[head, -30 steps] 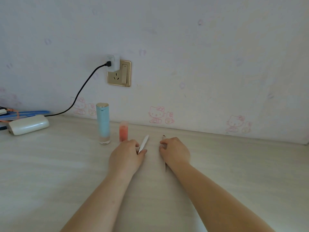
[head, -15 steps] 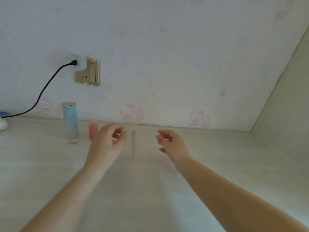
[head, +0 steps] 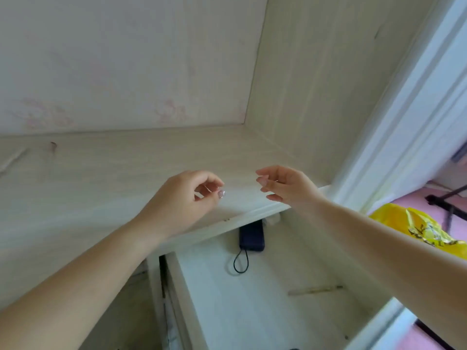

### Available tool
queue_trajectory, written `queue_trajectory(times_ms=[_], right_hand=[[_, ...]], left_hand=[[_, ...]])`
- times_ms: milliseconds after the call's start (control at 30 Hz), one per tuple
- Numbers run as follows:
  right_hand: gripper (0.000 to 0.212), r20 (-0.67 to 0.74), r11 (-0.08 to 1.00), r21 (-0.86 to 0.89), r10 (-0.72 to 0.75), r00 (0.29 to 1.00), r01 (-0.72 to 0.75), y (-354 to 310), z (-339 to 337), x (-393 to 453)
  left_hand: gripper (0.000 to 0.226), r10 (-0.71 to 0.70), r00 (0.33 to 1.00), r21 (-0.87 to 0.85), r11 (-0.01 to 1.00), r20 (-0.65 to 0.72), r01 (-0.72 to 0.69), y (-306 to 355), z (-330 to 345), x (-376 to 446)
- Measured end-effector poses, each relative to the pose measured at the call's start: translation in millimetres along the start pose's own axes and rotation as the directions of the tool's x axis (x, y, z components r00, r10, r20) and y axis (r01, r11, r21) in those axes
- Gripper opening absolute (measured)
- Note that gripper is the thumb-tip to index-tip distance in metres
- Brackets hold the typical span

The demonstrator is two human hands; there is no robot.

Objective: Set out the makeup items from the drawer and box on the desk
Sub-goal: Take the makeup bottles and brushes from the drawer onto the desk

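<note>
My left hand (head: 185,200) and my right hand (head: 288,186) hover over the front right part of the pale wood desk (head: 101,178), fingers loosely curled and apart, holding nothing. Below the desk edge the drawer (head: 240,299) stands pulled out. Inside it lie a dark blue flat item with a black loop cord (head: 251,236) at the back and a thin pale pencil-like stick (head: 316,290) to the right. At the far left of the desk two thin sticks are blurred: a white one (head: 11,160) and a dark-tipped one (head: 53,145).
A wooden side panel (head: 316,84) closes the desk on the right. Past it are a white frame (head: 417,109), a yellow plastic bag (head: 417,231) and a pink floor. The wall behind has faint pink cartoon stickers.
The view has swung right and down, so the blue bottle, orange tube and socket have left the frame and the open drawer now shows. Both hands let go of the sticks and moved right.
</note>
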State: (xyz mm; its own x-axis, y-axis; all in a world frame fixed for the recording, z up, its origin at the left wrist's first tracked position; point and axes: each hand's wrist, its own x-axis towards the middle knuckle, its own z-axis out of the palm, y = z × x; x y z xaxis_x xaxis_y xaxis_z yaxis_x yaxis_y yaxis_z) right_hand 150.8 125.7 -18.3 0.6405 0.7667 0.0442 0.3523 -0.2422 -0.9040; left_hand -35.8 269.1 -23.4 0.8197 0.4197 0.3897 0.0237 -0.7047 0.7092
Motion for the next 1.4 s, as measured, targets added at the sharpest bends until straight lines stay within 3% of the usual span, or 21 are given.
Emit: queue_trajectory(times_ms=[67,133,200,300,400,667,767,900,1200,1300,1400], right_hand=[[0.018,0.012,0.999,-0.04,0.024,1.0,-0.024,25,-24,-19],[0.02,0.069,0.981,-0.191,0.051,0.996,-0.037,53,-42,-37],[0.022,0.167,0.891,-0.451,0.133,0.977,-0.045,80,-54,-53],[0.032,0.276,0.736,-0.675,0.308,0.91,-0.045,115,-62,-67],[0.037,0.334,0.536,-0.841,0.403,0.852,0.076,147,-64,-72],[0.042,0.402,0.281,-0.913,0.506,0.763,0.294,180,-64,-61],[0.037,0.423,0.22,-0.906,0.535,0.731,0.363,190,-59,-56],[0.027,0.428,0.16,-0.899,0.514,0.743,0.408,199,-56,-53],[0.025,0.433,0.179,-0.898,0.519,0.738,0.401,210,-55,-48],[0.024,0.437,0.267,-0.898,0.457,0.775,0.349,211,-58,-53],[0.017,0.425,0.467,-0.85,0.331,0.842,0.245,203,-64,-56]], left_hand=[[0.013,-0.02,0.991,0.011,1.0,0.129,0.019,14,30,-3],[0.021,-0.066,0.952,0.064,0.997,0.298,0.049,23,59,-10],[0.03,-0.135,0.868,0.151,0.986,0.478,0.07,28,88,-17],[0.038,-0.214,0.724,0.317,0.949,0.656,-0.007,31,127,-30],[0.041,-0.244,0.622,0.347,0.936,0.744,-0.048,32,166,-47],[0.048,-0.423,0.412,0.498,0.862,0.807,-0.092,24,232,-82],[0.04,-0.427,0.441,0.547,0.815,0.789,-0.192,21,242,-91],[0.03,-0.381,0.486,0.553,0.785,0.787,-0.279,17,249,-99],[0.027,-0.424,0.499,0.57,0.801,0.756,-0.183,9,253,-95],[0.023,-0.428,0.54,0.552,0.83,0.725,-0.084,5,247,-86],[0.021,-0.399,0.623,0.432,0.896,0.673,0.107,2,228,-73]])
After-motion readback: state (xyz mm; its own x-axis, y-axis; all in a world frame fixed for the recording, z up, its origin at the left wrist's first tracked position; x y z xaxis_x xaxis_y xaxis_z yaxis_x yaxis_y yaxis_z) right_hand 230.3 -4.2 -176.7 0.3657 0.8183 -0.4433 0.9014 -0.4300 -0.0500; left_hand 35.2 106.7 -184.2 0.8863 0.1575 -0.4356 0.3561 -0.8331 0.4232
